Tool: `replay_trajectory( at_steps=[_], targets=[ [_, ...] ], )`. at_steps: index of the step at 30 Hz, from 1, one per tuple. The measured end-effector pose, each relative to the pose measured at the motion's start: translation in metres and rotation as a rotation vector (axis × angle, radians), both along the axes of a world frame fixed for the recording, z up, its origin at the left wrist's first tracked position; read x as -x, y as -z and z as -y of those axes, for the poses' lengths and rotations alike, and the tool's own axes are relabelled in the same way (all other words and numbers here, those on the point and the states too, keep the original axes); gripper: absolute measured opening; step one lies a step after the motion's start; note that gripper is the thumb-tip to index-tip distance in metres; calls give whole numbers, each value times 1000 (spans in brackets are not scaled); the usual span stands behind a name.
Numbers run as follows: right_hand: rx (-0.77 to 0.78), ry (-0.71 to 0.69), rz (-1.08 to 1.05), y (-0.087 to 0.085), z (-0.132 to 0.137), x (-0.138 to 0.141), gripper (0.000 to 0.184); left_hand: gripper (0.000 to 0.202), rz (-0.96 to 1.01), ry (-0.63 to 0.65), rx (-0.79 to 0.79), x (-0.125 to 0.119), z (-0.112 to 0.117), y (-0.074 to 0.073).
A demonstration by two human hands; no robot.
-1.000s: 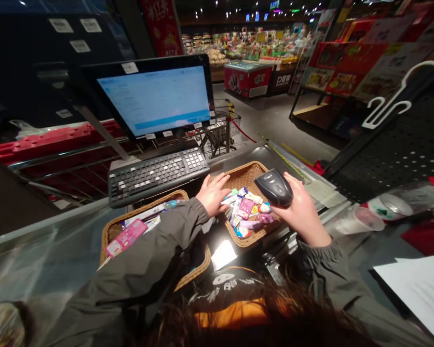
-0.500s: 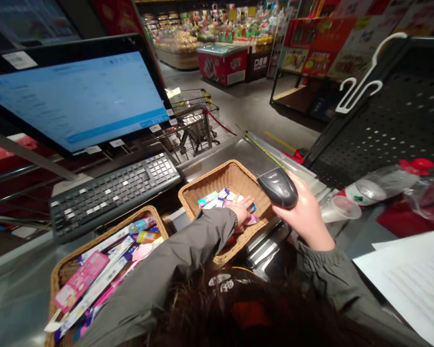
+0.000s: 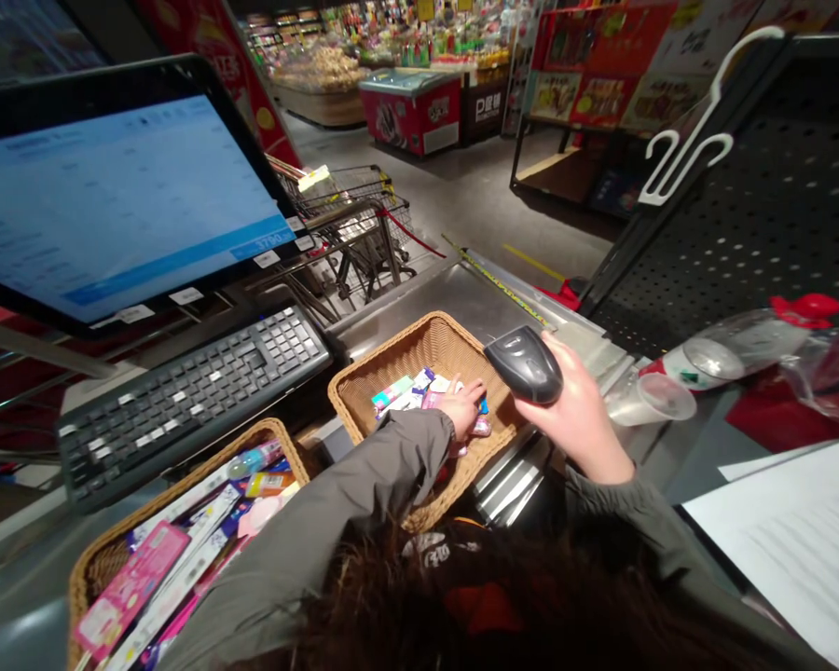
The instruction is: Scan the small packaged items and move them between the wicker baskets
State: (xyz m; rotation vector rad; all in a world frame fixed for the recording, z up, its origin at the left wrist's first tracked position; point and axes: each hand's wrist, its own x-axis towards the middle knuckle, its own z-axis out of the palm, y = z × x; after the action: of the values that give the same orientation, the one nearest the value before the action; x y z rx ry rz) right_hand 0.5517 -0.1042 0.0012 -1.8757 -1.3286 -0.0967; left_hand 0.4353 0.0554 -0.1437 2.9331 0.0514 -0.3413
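1. We see two hands: the right hand [image 3: 579,407] is wrapped around one black scanner [image 3: 526,364], held at the right side of the right basket [image 3: 364,365].
2. The left hand [image 3: 463,408] reaches inside that basket, fingers partly extended over several small packets [image 3: 393,394]; its palm is hidden, so we cannot tell whether it grips one.
3. Leftward we count a second wicker container, the left basket [image 3: 182,477], holding one large pink packet [image 3: 134,589] among other items.
4. Both baskets sit on one metal tabletop [image 3: 454,284].
5. Beyond them we find one keyboard [image 3: 199,396] and one monitor [image 3: 126,210].
6. To the right we count one red cap [image 3: 805,309] and two paper sheets [image 3: 787,545].
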Motion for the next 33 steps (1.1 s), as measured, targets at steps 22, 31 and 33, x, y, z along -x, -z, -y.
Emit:
replay_trajectory(
  at_steps=[22,31,33],
  targets=[
    [-58,-151,149,-13,-12,45,55,26,689,-477,-322,145,-45,-214],
    [-165,-325,279,-53,-33,84,53,26,876,-666,-455,231,-47,-254],
    [-205,-373,299,-69,-38,99,52,25,920,-714,-488,250,-45,-263]
  ],
)
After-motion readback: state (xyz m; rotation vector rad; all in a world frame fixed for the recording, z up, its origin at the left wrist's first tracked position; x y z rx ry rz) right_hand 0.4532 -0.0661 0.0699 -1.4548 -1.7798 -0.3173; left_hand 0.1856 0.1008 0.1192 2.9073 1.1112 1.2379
